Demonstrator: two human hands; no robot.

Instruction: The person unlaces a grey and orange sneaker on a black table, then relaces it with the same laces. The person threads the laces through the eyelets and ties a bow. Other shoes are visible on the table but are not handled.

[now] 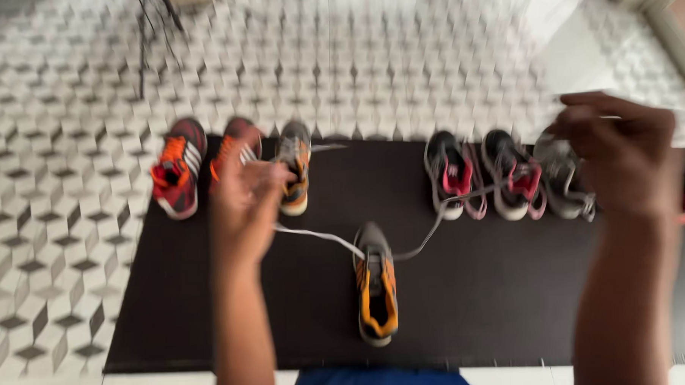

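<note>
Both hands raised apart (blurred), left hand (245, 197), right hand (622, 152).

A mat (475, 302) lies on the tiled floor (48, 248), and one shoe (376, 294) stands alone near the mat's front middle, with a lace (314, 237) running from it up left to the left hand (244, 200) and up right toward the right hand (622, 156). Along the mat's back edge, three shoes (235, 166) sit side by side at the left, and well apart to the right stands another row of shoes (509, 175). A stand's legs (146, 40) rise on the floor behind the mat, at the far left.
</note>
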